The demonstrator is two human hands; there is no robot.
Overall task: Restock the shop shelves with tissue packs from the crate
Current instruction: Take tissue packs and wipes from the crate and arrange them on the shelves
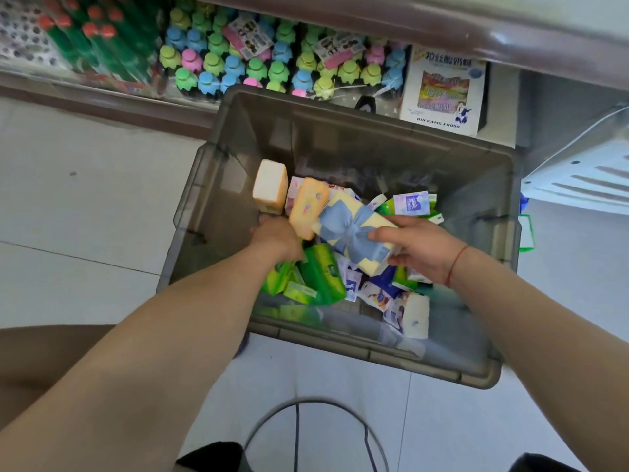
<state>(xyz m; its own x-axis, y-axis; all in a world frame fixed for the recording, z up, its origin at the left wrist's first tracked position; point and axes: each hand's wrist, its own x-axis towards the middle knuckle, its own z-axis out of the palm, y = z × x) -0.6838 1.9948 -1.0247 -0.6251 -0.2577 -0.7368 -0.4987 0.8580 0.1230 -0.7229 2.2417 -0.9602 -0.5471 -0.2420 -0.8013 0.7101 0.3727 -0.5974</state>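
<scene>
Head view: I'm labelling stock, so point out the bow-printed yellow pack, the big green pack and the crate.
bow-printed yellow pack [355,229], head view, on the blue bow's knot.
big green pack [320,277], head view, middle of its face.
crate [374,352], head view, on its near rim.

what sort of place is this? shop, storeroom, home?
Most likely a small shop aisle: a low shelf packed with rows of colour-capped bottles, a white product box beside them, and a grey crate of mixed tissue packs on the tiled floor in front.

The crate [340,137] sits on the floor [85,199] before the shelf [238,59], tissue packs [320,277] heaped inside.
</scene>
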